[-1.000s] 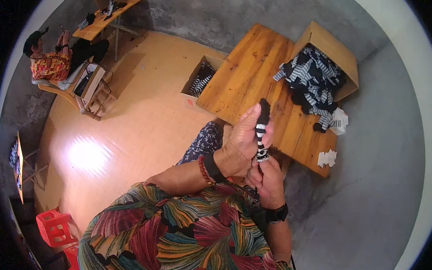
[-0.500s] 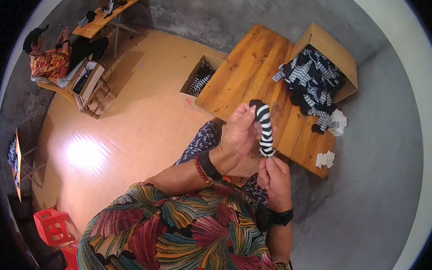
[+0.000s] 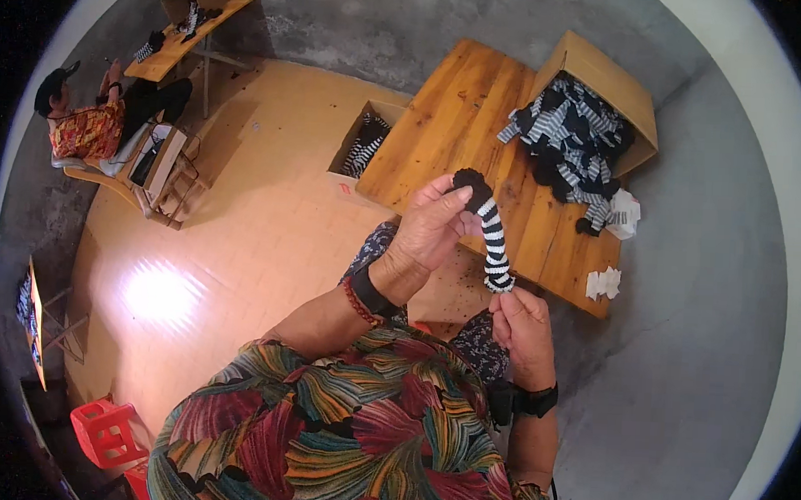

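Observation:
A narrow knitted tube (image 3: 493, 241) with black and white stripes is stretched between my two hands above the near side of the table. It curves slightly, with a plain black section at its far end. Whether it is a sock or a glove I cannot tell. My left hand (image 3: 426, 220) pinches the black end between thumb and fingers. At the pale-edged near end, the fingertips of my right hand (image 3: 524, 330) are closed on the knit. Much of the left fingers is behind the thumb and the knit.
On the wooden table (image 3: 461, 101) a tipped cardboard box (image 3: 635, 99) spills striped knits (image 3: 575, 137). White paper scraps (image 3: 603, 283) lie near its right edge. Another box (image 3: 355, 159) stands beyond its left side. A person (image 3: 88, 129) sits far left; a red stool (image 3: 105, 432) stands lower left.
The left hand has shifted slightly left and away, showing more of the black end. My right hand has moved a little right and nearer, and the tube is now drawn out longer.

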{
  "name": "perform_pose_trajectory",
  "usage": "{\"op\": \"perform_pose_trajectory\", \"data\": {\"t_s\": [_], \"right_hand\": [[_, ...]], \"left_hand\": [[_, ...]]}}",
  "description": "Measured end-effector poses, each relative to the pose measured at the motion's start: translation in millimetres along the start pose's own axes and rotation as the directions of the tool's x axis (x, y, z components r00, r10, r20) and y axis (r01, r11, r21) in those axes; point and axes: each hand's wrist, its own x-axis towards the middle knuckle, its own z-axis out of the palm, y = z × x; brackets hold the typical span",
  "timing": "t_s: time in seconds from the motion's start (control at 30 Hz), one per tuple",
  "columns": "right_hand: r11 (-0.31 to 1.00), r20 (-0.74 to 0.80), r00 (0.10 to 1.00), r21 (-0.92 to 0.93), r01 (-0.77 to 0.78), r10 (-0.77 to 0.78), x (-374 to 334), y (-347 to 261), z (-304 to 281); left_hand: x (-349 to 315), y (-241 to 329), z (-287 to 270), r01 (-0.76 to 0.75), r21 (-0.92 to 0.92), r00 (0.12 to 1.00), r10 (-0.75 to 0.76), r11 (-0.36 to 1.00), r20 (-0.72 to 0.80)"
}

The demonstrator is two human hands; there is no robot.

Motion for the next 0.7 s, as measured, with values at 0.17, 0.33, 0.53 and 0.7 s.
{"op": "perform_pose_trajectory", "data": {"t_s": [0.17,0.33,0.53,0.7], "right_hand": [[0.997,-0.001,1.000,-0.069,0.017,-0.017,2,7,-9],[0.996,-0.001,0.999,-0.078,0.037,-0.037,3,11,-8],[0.999,0.004,1.000,0.013,0.030,-0.030,6,20,-6],[0.998,-0.027,1.000,0.060,0.011,-0.009,5,20,1]], "left_hand": [[3,4,-10,0.164,0.068,0.986,-0.165,0.984,0.017],[2,5,2,0.123,0.051,0.992,-0.121,0.991,-0.046],[1,10,5,0.150,0.062,0.989,-0.150,0.987,-0.013],[-3,2,12,0.114,0.039,0.987,-0.108,0.993,-0.117]]}}
